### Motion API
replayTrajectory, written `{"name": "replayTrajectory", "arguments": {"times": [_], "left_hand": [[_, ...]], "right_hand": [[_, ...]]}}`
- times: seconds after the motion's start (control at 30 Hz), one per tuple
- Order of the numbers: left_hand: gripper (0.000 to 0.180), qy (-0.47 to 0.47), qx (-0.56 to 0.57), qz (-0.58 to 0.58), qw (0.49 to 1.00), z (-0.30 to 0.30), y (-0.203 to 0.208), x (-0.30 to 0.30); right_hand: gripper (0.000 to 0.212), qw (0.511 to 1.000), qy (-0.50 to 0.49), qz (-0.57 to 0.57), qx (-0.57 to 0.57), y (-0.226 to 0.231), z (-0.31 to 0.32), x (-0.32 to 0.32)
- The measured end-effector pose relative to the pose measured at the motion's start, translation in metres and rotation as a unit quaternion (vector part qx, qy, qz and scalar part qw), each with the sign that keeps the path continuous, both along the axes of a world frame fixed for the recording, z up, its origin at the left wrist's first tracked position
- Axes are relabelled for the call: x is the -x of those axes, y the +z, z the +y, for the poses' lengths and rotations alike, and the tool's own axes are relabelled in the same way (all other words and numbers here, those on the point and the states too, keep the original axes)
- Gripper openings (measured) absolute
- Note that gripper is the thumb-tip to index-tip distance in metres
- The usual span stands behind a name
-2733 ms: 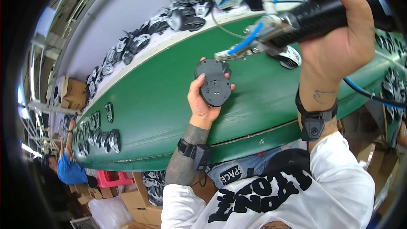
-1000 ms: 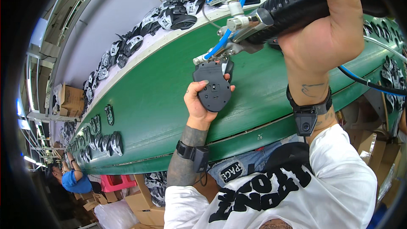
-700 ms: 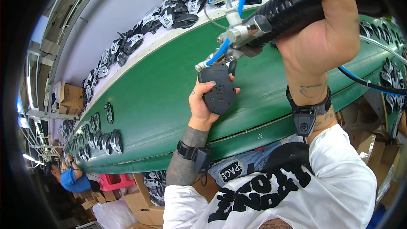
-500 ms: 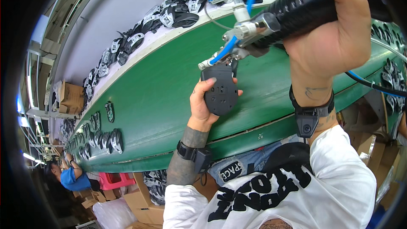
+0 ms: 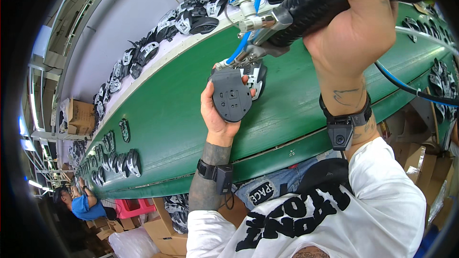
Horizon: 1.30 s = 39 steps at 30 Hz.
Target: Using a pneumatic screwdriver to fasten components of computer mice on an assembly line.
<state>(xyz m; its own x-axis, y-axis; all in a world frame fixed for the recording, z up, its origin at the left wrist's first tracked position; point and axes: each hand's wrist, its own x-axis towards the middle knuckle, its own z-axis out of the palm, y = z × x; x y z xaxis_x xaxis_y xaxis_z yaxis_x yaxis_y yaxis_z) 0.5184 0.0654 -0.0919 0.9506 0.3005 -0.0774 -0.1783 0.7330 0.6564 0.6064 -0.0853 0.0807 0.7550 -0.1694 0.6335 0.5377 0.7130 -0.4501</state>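
My left hand (image 5: 216,123) grips a black computer mouse (image 5: 230,96) with its underside turned up, the thumb along one side and fingertips on the other. My right hand (image 5: 351,33) is wrapped round the ribbed black handle of a powered screwdriver (image 5: 306,12) with a metal head and blue and clear tubes. The tool's tip meets the far end of the held mouse; the exact contact spot is too small to tell. Just right of that mouse, a black and silver mouse (image 5: 259,82) lies on the green conveyor belt (image 5: 186,114).
Black and silver mouse parts crowd the white ledge (image 5: 162,43) behind the belt. Several mouse shells (image 5: 122,161) and circuit boards (image 5: 125,130) lie at the left. A person in blue (image 5: 88,205) sits farther down. A dark hose (image 5: 411,88) hangs right; cardboard boxes (image 5: 165,231) stand below.
Both hands, with the mouse and the screwdriver, have shifted a little left. The mouse lying on the belt beyond them, mostly hidden before, now shows.
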Motion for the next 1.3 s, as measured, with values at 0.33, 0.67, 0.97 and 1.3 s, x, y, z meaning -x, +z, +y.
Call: {"name": "replayTrajectory", "arguments": {"times": [0.33, 0.67, 0.97, 1.3], "left_hand": [[0.050, -0.004, 0.008, -0.015, 1.000, -0.004, 0.003, 0.003], [0.052, 0.001, 0.025, -0.009, 1.000, 0.000, 0.001, 0.000], [0.039, 0.131, 0.032, 0.017, 0.991, 0.027, -0.011, -0.007], [0.043, 0.125, 0.050, -0.037, 0.990, 0.024, -0.009, -0.006]], "right_hand": [[0.043, 1.000, 0.003, 0.003, 0.011, 0.000, 0.004, 0.001], [0.044, 0.999, 0.041, 0.017, 0.016, 0.001, -0.002, 0.003], [0.046, 0.984, 0.145, 0.075, 0.072, 0.010, -0.004, 0.026], [0.049, 0.969, 0.192, 0.134, 0.084, 0.016, -0.005, 0.039]]}}
